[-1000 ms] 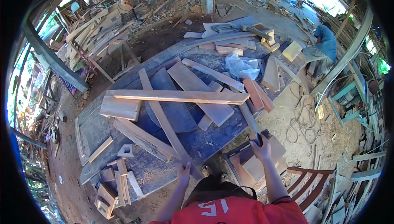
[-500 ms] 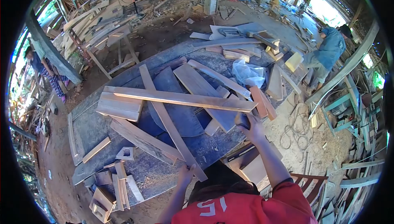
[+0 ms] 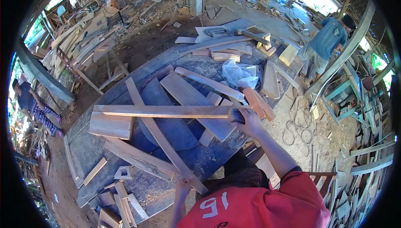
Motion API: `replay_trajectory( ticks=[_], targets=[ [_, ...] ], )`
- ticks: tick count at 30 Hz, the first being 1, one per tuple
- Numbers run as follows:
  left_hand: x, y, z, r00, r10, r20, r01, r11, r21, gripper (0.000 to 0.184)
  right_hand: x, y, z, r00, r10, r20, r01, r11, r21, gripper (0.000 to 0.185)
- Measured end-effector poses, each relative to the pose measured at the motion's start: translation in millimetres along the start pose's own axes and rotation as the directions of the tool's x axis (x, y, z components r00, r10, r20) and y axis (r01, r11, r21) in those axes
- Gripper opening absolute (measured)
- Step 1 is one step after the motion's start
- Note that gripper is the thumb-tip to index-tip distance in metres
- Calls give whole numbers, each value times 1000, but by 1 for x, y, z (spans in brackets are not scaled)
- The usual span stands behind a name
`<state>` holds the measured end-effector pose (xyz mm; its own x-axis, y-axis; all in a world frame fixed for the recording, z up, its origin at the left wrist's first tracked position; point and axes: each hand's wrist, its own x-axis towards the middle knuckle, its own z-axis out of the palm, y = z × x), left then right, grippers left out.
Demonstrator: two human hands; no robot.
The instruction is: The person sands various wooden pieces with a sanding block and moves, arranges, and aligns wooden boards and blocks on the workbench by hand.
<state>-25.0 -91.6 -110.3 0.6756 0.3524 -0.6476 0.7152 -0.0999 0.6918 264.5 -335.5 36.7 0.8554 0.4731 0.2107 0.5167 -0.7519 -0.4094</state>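
My left hand (image 3: pixel 183 188) is closed at the near end of a long wooden strip (image 3: pixel 161 138), which slants away across the workbench (image 3: pixel 156 192). My right hand (image 3: pixel 249 122) grips a small dark rounded block (image 3: pixel 237 116), its exact kind unclear. That block is against the right end of a wooden board (image 3: pixel 167 111). The board lies crosswise over the strip, its left end on a stack of short planks (image 3: pixel 110 128). Beneath them are a dark curved panel (image 3: pixel 169 121) and a wide plank (image 3: pixel 194 102). Another thick board (image 3: pixel 138 155) lies left of the strip.
A plastic bag (image 3: pixel 240 74), reddish wood pieces (image 3: pixel 255 102) and a clamp (image 3: pixel 217 31) are on the bench's far side. Small offcuts (image 3: pixel 123 203) lie front left. One person (image 3: pixel 328 40) bends at the right; another (image 3: pixel 33 102) is at the left. A cable (image 3: pixel 298 123) lies on the floor.
My right hand has brought the dark block up and left onto the board's end. The camera view has shifted; my left hand still holds the strip.
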Motion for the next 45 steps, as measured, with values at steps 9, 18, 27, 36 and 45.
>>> replay_trajectory(
  ticks=[9, 18, 27, 36, 45],
  targets=[
    [-9, 58, 25, 873, -337, -352, 445, 846, 295, 56, 127, 154, -9, 1000, 24, 18, -23, 999, -37, 67],
    [29, 193, 86, 535, 87, -841, 233, 941, 245, 66, 254, 327, 12, 998, -50, -28, 49, 997, -66, 64],
    [113, 287, 152, 690, 98, -717, 18, 988, 153, 89, 282, 369, 6, 997, 19, 79, -18, 1000, -4, 67],
    [131, 258, 160, 590, 90, -802, 11, 993, 120, 103, 291, 355, 44, 983, -67, 174, 98, 980, -176, 63],
    [122, 293, 153, 610, -152, -778, 155, 985, -71, 112, 285, 344, 56, 990, -111, 91, 128, 967, -220, 64]
  ],
)
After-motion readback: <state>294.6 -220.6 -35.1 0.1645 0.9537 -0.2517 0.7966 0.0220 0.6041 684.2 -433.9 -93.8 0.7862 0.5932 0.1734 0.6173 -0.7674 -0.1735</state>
